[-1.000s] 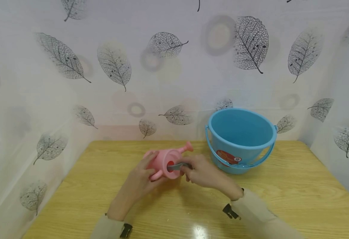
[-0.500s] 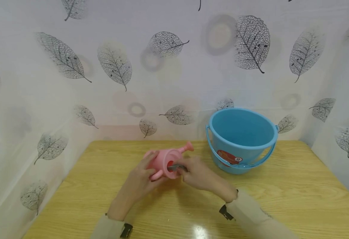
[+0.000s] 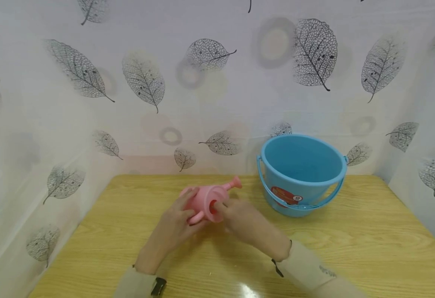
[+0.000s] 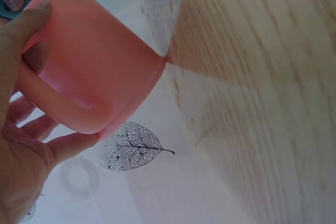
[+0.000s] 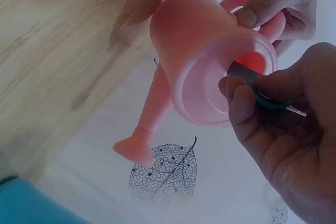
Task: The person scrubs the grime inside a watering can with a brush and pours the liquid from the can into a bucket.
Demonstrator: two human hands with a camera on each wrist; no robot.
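Note:
A pink toy watering can (image 3: 201,196) is tilted on its side over the table, its mouth facing right. My left hand (image 3: 170,227) grips it around the body and handle (image 4: 58,100). Between the thumb and fingers of my right hand (image 3: 241,218) is a slim grey-green tool (image 5: 269,101), its flat grey end reaching into the can's mouth. I cannot tell what kind of tool it is. Something bright red (image 5: 253,61) shows inside the can, beside the tool. The spout (image 5: 153,106) points up and right in the head view. In that view my right fingers hide the tool.
A large blue bucket (image 3: 282,188) with its handle hanging down in front stands at the back right of the wooden table (image 3: 351,240). Behind and beside the table hangs a pale cloth (image 3: 240,99) printed with dark leaves.
My right hand has moved left, closer to the can's mouth, and the grey tool has gone from sight in the head view. My left hand and the can stay almost where they were.

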